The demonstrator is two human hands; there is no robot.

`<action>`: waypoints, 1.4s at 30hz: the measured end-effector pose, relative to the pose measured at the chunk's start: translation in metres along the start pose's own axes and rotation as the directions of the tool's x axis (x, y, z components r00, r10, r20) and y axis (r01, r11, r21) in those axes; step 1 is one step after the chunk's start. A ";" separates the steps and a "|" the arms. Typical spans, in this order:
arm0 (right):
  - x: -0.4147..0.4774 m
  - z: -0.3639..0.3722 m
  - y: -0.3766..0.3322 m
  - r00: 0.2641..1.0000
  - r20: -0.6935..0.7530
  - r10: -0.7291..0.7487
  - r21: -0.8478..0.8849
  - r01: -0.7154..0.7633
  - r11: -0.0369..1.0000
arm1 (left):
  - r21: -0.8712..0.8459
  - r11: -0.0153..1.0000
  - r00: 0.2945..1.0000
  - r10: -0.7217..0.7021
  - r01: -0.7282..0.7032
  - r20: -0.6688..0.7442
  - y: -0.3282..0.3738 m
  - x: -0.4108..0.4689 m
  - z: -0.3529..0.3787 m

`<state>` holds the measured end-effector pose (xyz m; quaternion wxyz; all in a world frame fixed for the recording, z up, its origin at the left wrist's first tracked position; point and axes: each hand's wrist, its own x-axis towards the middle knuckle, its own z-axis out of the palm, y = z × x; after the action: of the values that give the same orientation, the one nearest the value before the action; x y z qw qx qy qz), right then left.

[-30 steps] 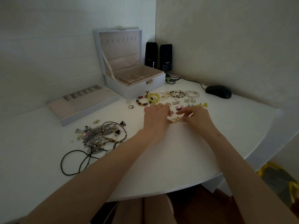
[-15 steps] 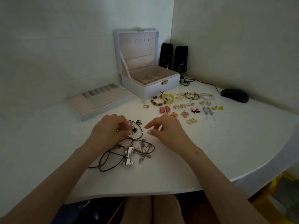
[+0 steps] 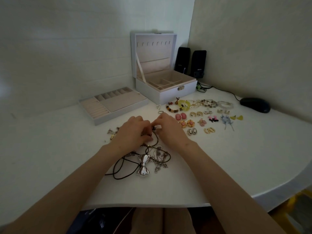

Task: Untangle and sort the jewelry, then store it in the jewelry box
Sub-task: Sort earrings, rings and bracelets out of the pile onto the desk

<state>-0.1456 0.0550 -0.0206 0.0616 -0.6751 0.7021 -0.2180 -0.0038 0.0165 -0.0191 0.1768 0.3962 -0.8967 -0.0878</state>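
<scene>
- left hand (image 3: 133, 132): fingers curled down onto the far end of the necklace tangle (image 3: 152, 157), gripping cord & chain there; fingertips hidden under the knuckles.
- right hand (image 3: 170, 130): thumb & forefinger closed in a narrow pinch on the same tangle, right beside the left fingertips; a small dark bead (image 3: 154, 128) shows btw the two hands.
- Tangle lies on the white table (image 3: 228, 166), directly under & just nearer the camera than both hands. Most of it trails toward the table edge, not lifted.
- silver bow pendant (image 3: 143, 164) sits at the near end of the tangle, flat on the table, clear of both grips; black cord (image 3: 118, 171) loops out to its left.
- A few small metal pieces (image 3: 112, 133) lie just left of the left hand.
- Sorted items right of the hands: beaded bracelets (image 3: 199, 103) in a row at the back, earring pairs in front, e.g. pink oval earrings (image 3: 181, 116) & gold hoops (image 3: 209, 130). A ring (image 3: 160, 112) lies just beyond the right fingertips.
- jewelry box (image 3: 168, 93): lid up, compartments showing, at the back nr the wall corner, well apart from the hands.
- tray insert (image 3: 113, 103) is out of the box, on the table to its left.
- speakers (image 3: 191, 62) stand behind the box; mouse (image 3: 255, 105) at far right.
</scene>
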 end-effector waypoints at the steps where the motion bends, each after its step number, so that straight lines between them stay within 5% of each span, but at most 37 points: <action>1: 0.001 0.000 0.000 1.000 -0.008 0.004 0.006 -0.004 1.000 | -0.016 1.000 1.000 -0.002 0.002 -0.011 -0.001 -0.001 -0.001; 7: -0.002 -0.006 0.002 0.991 -0.092 0.092 0.323 -0.058 0.945 | -0.343 0.938 0.991 -0.092 0.055 -0.093 -0.002 -0.003 -0.022; 11: -0.009 -0.019 0.002 0.985 -0.031 0.171 0.700 -0.101 0.707 | -0.620 0.783 0.987 -0.133 0.050 -0.089 0.005 -0.001 -0.032; 15: -0.017 -0.029 0.004 0.989 0.058 0.138 0.842 -0.123 0.526 | -0.675 0.736 0.987 -0.140 0.055 -0.073 0.007 0.001 -0.030; 26: -0.032 -0.049 0.016 0.977 -0.086 0.194 0.831 -0.037 0.556 | -0.587 0.809 0.990 -0.068 -0.017 -0.122 0.029 0.009 -0.026; 42: -0.102 -0.103 0.107 0.891 -0.175 0.419 0.703 -0.185 0.687 | -0.583 0.810 0.976 0.176 -0.067 0.133 0.147 0.051 0.030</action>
<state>-0.2752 0.1769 0.0088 0.2198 -0.4354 0.6790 -0.5488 -0.1468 0.0780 0.0096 0.2115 0.2566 -0.8640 -0.3781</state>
